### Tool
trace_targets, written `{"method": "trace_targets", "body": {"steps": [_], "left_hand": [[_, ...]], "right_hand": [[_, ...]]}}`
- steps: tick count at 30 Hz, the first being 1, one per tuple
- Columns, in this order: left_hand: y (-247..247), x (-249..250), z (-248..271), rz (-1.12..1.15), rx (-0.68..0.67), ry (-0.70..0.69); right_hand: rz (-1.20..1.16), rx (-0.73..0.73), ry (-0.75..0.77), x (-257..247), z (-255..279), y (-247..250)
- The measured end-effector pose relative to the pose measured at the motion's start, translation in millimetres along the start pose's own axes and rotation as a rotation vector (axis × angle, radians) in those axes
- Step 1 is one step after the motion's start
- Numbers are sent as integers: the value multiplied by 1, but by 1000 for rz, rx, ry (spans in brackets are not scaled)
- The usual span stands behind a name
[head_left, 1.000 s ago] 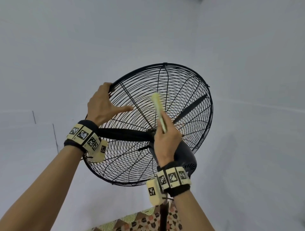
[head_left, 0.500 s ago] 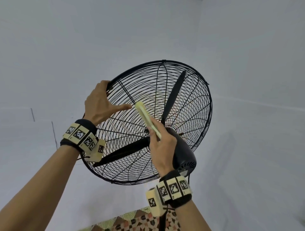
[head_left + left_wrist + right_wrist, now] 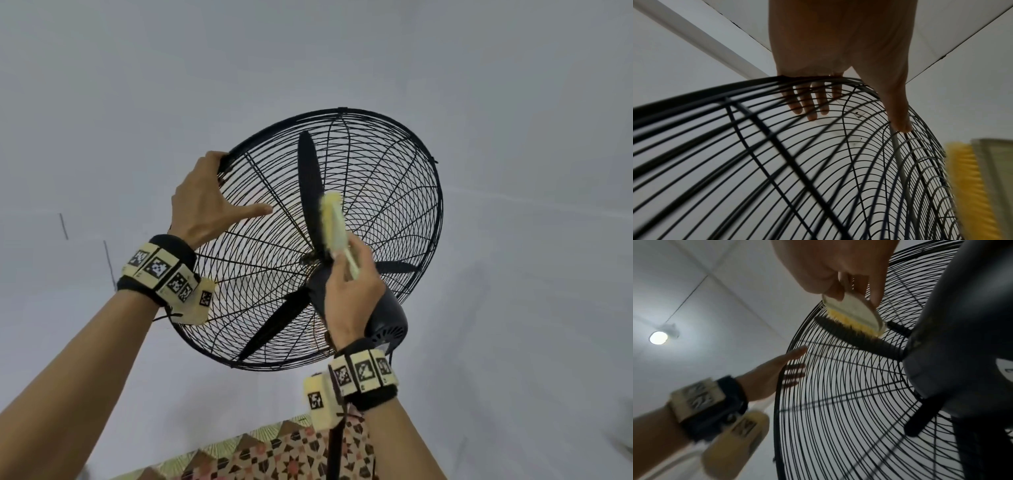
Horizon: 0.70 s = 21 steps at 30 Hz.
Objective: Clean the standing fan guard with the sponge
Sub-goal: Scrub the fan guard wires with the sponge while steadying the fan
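Observation:
The black wire fan guard [image 3: 387, 192] tilts upward, and I see it from behind. My left hand [image 3: 209, 202] grips its upper-left rim: the fingers [image 3: 812, 100] reach over onto the front wires and the thumb [image 3: 898, 113] lies on the rear wires. My right hand [image 3: 349, 291] pinches the yellow sponge [image 3: 332, 222] by its lower end. The sponge's yellow side [image 3: 851, 322] presses on the rear wires just above the hub, over a black blade [image 3: 849, 332]. It also shows at the right edge of the left wrist view, as the sponge [image 3: 970, 178].
The dark motor housing [image 3: 385, 318] sits right behind my right hand, on the black pole [image 3: 334, 452]. A patterned surface [image 3: 274, 455] lies below. White walls and ceiling surround the fan, and a ceiling lamp [image 3: 658, 337] is lit.
The blades have turned inside the guard. The sponge swept left across the rear wires, then back right and slightly up. My left hand kept its hold on the rim.

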<state>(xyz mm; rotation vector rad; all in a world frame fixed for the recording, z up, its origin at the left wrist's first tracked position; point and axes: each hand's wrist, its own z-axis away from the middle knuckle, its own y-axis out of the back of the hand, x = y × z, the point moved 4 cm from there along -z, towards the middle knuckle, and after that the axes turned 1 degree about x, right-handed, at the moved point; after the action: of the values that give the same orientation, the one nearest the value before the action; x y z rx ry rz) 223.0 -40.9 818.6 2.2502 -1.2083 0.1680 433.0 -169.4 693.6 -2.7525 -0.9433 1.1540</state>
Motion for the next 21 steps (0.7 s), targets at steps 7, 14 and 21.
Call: {"method": "trace_targets", "body": {"steps": [7,14,21], "left_hand": [[-3,0,-2,-1,10,-6],[-2,3,0,-6,4,-22],[0,-1,-2,0,-22,0]], "right_hand": [[95,-204,56,4,9,-16],[101,81,39,0,-21,4],[105,-269,86,-4,1,-7]]}}
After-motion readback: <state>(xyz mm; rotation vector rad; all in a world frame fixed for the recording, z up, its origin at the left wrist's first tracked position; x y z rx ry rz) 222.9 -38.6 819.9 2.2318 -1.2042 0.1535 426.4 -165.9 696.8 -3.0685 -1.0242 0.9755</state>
